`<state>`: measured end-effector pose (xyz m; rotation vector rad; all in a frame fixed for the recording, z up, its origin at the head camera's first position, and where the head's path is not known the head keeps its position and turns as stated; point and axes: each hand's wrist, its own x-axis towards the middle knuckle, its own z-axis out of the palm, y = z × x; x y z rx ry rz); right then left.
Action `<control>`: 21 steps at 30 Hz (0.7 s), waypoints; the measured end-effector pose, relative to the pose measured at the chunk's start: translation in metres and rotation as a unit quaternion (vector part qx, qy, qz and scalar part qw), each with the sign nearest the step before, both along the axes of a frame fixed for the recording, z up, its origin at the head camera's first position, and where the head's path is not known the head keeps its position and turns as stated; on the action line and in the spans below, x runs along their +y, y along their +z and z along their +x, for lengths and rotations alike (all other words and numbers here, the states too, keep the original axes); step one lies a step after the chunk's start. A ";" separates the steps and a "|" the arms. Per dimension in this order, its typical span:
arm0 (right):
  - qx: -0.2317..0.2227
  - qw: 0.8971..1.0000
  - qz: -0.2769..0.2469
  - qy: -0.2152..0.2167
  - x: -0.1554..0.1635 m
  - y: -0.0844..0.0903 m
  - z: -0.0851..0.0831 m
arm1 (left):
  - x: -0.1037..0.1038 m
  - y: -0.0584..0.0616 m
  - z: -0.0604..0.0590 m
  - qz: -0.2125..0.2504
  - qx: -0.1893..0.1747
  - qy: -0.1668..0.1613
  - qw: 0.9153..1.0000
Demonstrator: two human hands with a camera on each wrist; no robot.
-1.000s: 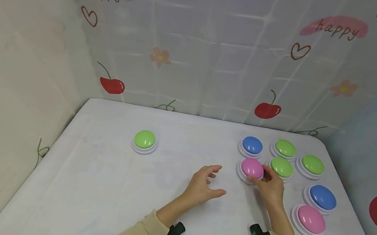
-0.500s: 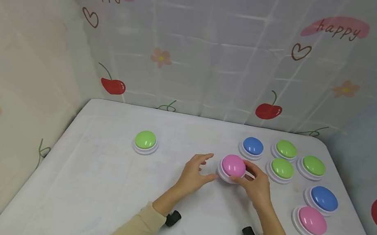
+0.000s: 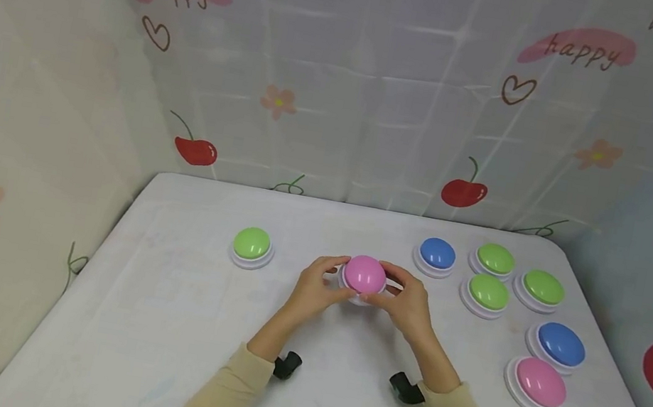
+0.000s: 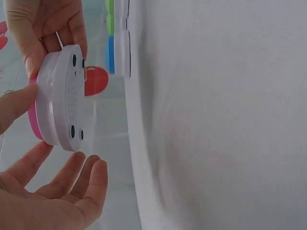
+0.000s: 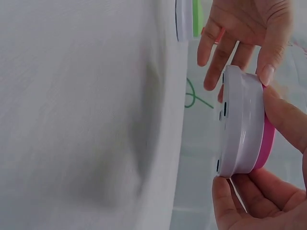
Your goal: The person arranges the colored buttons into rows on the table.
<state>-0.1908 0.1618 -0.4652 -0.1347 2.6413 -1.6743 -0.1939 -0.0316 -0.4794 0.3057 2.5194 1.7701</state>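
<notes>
A pink dome button (image 3: 364, 274) on a white base is held a little above the white table (image 3: 151, 318), at mid-table. My left hand (image 3: 320, 287) grips its left side and my right hand (image 3: 405, 303) grips its right side, fingers curled round the rim. In the left wrist view the button's white underside (image 4: 64, 98) with small holes faces the tabletop, clear of it. My left hand (image 4: 53, 191) lies below it and my right hand (image 4: 45, 24) above. The right wrist view shows the same base (image 5: 240, 127) pinched by my right hand (image 5: 254, 201).
A lone green button (image 3: 252, 244) sits left of the hands. At the right stand a blue button (image 3: 438, 253), three green buttons (image 3: 489, 291), a second blue button (image 3: 561, 343) and another pink button (image 3: 539, 382). Cherry-print cloth walls close in three sides.
My right hand carried the pink button leftward from the right-hand cluster to mid-table and lifted it. My left hand came in and took hold of its left side.
</notes>
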 end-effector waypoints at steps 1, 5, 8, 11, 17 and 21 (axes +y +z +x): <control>0.000 1.000 0.002 0.001 -0.003 0.000 -0.003 | -0.003 0.000 -0.001 0.002 -0.001 0.005 1.000; -0.005 1.000 0.005 0.012 -0.019 0.001 -0.014 | -0.014 0.000 -0.005 0.015 0.004 0.031 0.999; -0.002 1.000 0.008 0.018 -0.032 0.001 -0.023 | -0.023 -0.001 -0.010 0.018 0.014 0.058 0.998; 0.000 1.000 0.007 0.022 -0.045 0.000 -0.033 | -0.032 -0.003 -0.016 0.017 0.028 0.084 0.996; -0.005 0.999 0.000 0.037 -0.066 -0.007 -0.050 | -0.046 -0.011 -0.025 0.025 0.034 0.125 0.991; -0.010 0.999 -0.010 0.048 -0.075 -0.012 -0.060 | -0.051 -0.015 -0.028 0.031 0.028 0.149 0.988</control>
